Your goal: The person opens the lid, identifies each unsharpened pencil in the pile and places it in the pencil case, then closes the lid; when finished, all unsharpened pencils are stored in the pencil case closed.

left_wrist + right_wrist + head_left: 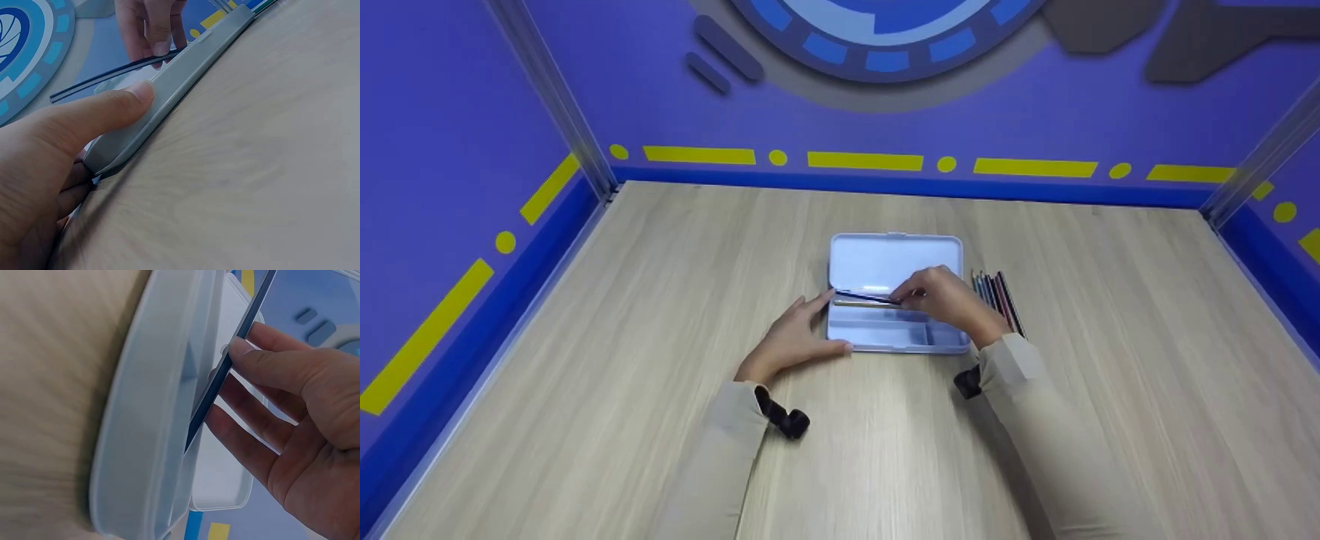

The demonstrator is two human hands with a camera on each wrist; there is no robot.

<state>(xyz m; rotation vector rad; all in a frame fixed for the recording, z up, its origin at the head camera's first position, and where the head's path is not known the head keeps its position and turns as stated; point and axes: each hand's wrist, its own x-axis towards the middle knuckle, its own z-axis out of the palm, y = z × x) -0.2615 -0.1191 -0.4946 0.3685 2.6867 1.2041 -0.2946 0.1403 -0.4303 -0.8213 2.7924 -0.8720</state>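
A white plastic pencil case (877, 348) lies open on the table, its lid (896, 255) tipped back on the far side. My left hand (795, 337) holds the case by its left end, the thumb against the front wall and the other fingers at the side. Between thumb and fingertips, my right hand (949, 300) pinches a dark pencil (225, 363). That pencil slants over the case's rear compartment, its left end near the hinge side. Another pencil (855, 304), lighter in colour, lies lengthwise in the case just in front of it.
Several pencils (999, 296) lie side by side to the right of the case, partly behind my right forearm. The wooden table (660, 300) is bordered by blue panels (885, 127) at the back and sides. Dividers (928, 333) split the case's front part.
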